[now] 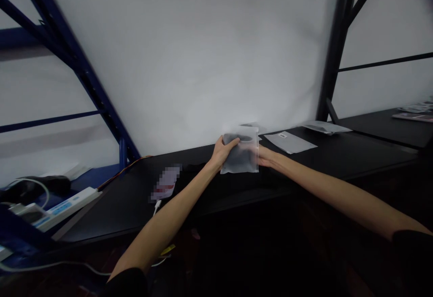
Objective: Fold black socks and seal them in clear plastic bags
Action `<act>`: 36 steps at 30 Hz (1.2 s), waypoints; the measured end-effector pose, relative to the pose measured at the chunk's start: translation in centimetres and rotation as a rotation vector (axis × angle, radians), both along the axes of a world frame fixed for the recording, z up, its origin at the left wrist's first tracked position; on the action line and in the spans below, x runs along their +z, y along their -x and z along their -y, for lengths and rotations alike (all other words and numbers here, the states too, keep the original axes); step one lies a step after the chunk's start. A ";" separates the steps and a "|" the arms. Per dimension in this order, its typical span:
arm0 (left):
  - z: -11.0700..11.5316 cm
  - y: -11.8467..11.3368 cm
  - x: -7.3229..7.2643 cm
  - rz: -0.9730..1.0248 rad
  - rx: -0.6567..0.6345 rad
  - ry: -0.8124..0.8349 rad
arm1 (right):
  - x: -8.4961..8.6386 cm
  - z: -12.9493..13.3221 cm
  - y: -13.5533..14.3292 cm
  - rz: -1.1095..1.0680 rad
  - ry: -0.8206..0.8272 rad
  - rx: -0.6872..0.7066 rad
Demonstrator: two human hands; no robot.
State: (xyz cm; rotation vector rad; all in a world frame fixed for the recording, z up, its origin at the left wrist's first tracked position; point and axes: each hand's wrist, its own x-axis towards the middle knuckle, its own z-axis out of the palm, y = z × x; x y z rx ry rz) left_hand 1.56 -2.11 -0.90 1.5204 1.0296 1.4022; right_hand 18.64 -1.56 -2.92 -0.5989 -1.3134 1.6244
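Note:
A frosted, translucent plastic bag (241, 159) is held upright above the black shelf, with a dark shape showing through its upper part. My left hand (223, 150) is closed on the bag's left side, its thumb lying across the front. At the right edge, my right hand (264, 156) holds the same bag. Its fingers pass behind or inside the bag and show only faintly through the plastic, so I cannot tell which. Another pale packet (252, 124) is partly hidden behind the bag.
Right of my hands, a flat pale bag with a label (291, 142) and a fuller packet (326, 128) lie on the black shelf (338, 157). A blurred-out phone (166, 183) with a white cable lies left. Beyond it are a power strip (69, 207) and a blue rack post (91, 85).

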 end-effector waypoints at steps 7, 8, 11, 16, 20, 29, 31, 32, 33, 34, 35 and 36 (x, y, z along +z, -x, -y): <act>-1.1 0.4 -0.3 0.141 0.037 -0.028 | 1.5 0.1 -0.5 -0.025 0.037 0.138; -1.2 0.5 -0.4 0.154 0.051 -0.030 | 1.7 0.1 -0.8 -0.007 0.025 0.145; -1.5 0.7 -0.5 0.176 0.088 -0.050 | 2.2 -0.2 -1.7 0.132 -0.002 0.127; -1.5 1.2 -0.3 0.151 0.048 0.031 | 1.9 -0.4 -2.2 0.316 -0.099 0.038; -1.2 1.2 -0.6 0.094 -0.113 0.194 | 1.2 0.0 -1.6 0.237 -0.163 -0.037; -1.0 1.0 -0.2 0.175 0.014 0.222 | 2.1 -1.9 -3.0 0.266 -0.153 -0.238; -1.0 1.2 -0.1 0.168 -0.009 0.221 | 2.0 -2.5 -3.2 0.210 -0.171 -0.408; -1.1 1.3 -0.2 0.156 -0.025 0.223 | 1.8 -2.8 -3.3 0.195 -0.162 -0.457; -1.2 1.3 -0.3 0.139 -0.037 0.230 | 1.5 -3.1 -3.2 0.187 -0.140 -0.475; -1.3 1.3 -0.5 0.116 -0.045 0.243 | 1.1 -3.3 -3.1 0.188 -0.111 -0.472; -1.5 1.4 -0.8 0.088 -0.055 0.261 | 0.6 -3.5 -3.0 0.193 -0.083 -0.466; -1.7 1.4 -1.0 0.055 -0.074 0.280 | 0.2 -3.7 -2.7 0.195 -0.064 -0.462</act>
